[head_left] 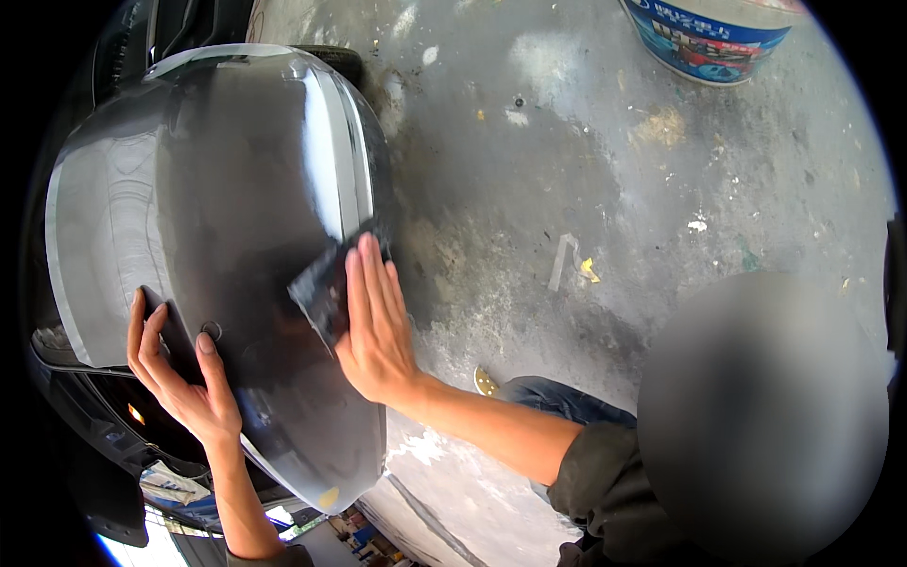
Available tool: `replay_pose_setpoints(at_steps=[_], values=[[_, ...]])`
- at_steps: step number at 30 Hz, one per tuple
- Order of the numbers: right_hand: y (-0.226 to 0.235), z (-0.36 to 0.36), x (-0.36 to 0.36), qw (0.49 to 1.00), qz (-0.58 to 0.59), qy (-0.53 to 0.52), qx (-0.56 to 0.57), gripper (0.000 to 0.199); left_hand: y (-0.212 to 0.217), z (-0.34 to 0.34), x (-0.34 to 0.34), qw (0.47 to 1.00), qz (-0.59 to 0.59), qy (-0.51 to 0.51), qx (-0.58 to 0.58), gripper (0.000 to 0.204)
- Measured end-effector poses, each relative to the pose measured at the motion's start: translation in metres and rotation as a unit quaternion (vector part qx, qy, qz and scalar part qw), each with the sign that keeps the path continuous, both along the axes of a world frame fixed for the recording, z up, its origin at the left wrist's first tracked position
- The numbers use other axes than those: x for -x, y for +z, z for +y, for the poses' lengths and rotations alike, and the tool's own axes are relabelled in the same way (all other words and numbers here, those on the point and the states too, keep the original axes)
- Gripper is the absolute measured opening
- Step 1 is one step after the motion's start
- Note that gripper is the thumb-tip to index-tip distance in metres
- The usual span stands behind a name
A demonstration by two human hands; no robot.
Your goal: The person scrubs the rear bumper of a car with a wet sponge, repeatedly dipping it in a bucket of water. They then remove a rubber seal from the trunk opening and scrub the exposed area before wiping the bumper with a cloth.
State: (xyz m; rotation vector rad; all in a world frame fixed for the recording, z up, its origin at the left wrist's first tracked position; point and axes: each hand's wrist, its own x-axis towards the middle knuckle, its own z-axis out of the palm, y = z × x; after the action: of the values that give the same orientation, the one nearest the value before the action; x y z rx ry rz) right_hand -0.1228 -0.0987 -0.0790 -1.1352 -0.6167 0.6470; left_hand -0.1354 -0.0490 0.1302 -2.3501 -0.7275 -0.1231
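A curved, glossy dark car panel (236,189), which looks like a bumper, stretches down the left half of the view. My right hand (380,326) presses flat, fingers together, on a dark, creased sheet of sandpaper (323,288) against the panel's right edge. Part of the sheet is hidden under the palm. My left hand (184,383) rests on the panel's lower left side with the fingers spread and nothing held. Beside its thumb is a small round ring mark (210,330). Pale strips (326,151) run along the panel's upper right edge.
A blue printed bucket (709,38) stands at the far right on the stained concrete floor (529,170). Bits of tape and a yellow scrap (589,270) lie on it. A tyre (333,62) shows behind the panel. A blurred grey round patch hides the lower right.
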Motion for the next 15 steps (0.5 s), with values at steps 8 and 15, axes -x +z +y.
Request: replay_pose_setpoints(at_steps=[8,15], values=[[-0.015,0.005,-0.020,1.000,-0.017,0.024,-0.010,0.080,0.000,-0.002,0.000,1.000,0.001,0.015,0.000,0.043],[-0.038,-0.008,-0.001,0.999,-0.042,0.002,-0.001,0.072,0.001,-0.002,-0.009,1.000,-0.001,0.013,-0.005,0.045]])
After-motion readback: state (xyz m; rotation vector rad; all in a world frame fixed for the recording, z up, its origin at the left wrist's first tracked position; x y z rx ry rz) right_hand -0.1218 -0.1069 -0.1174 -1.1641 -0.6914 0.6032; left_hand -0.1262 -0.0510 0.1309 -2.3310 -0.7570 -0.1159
